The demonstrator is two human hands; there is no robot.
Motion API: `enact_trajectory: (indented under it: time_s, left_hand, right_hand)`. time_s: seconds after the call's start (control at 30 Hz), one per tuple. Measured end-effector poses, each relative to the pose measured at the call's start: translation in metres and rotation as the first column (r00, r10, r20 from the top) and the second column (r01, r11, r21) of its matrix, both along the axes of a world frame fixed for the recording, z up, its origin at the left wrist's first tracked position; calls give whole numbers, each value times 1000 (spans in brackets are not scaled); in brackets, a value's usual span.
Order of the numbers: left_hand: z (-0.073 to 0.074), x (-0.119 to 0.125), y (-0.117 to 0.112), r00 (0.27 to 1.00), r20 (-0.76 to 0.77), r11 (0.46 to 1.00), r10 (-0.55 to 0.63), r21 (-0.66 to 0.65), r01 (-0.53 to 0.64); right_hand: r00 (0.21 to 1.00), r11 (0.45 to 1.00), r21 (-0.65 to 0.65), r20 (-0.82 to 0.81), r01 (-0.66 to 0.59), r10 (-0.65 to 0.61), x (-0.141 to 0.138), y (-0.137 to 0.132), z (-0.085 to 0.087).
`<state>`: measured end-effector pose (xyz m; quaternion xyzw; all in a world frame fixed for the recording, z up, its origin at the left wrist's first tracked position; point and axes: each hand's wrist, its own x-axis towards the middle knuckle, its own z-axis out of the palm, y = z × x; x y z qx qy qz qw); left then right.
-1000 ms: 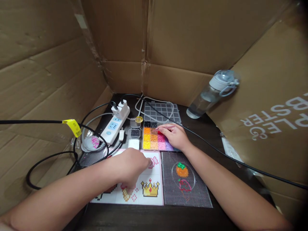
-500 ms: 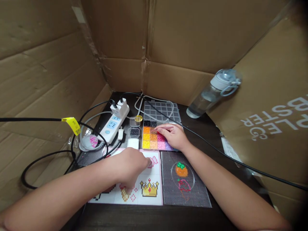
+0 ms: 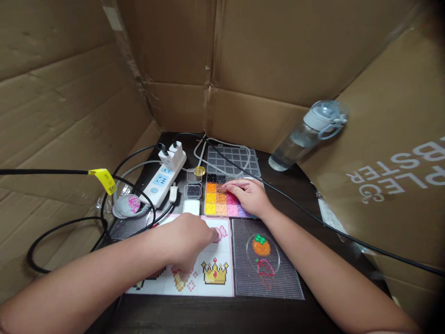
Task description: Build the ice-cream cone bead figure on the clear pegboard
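My left hand (image 3: 189,236) rests over the white pattern sheet (image 3: 217,257), thumb to the right and a finger pointing down at the ice cream picture; it holds nothing that I can see, and some fingers are hidden beneath it. My right hand (image 3: 248,195) is closed in a pinch round a pair of pink tweezers (image 3: 230,184), the tip over the brownish compartment of the bead box (image 3: 211,208). Right of the sheet lies a clear pegboard (image 3: 287,283), bearing an orange persimmon of beads (image 3: 261,246) and a red and brown bead outline (image 3: 266,270).
Small boxes of black beads (image 3: 193,190) and white beads (image 3: 191,207) stand left of the bead box, its lid (image 3: 234,161) behind. A power strip (image 3: 163,178) with black cables is at left. A water bottle (image 3: 299,137) leans at right. Cardboard walls (image 3: 260,51) surround the table.
Both hands hold nearly the same pose. The whole view has shifted very slightly, and the tweezers' tip stays over the bead box.
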<state>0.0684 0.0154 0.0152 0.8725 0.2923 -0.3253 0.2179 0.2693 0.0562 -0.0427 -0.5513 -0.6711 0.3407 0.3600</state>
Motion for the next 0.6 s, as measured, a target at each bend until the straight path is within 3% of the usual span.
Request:
enact_trajectory:
  time_s: [0.33, 0.43, 0.6]
  left_hand:
    - [-1, -4, -1, 1000, 9, 1000, -20, 14, 19]
    - [-2, -7, -3, 1000, 23, 1000, -15, 15, 15]
    - [-4, -12, -5, 998, 59, 999, -16, 35, 14]
  right_hand:
    - [996, 998, 48, 76, 51, -54, 8, -1, 5]
    - [999, 998, 39, 2, 44, -44, 17, -4, 8]
    - [983, 986, 44, -101, 159, -154, 31, -22, 9]
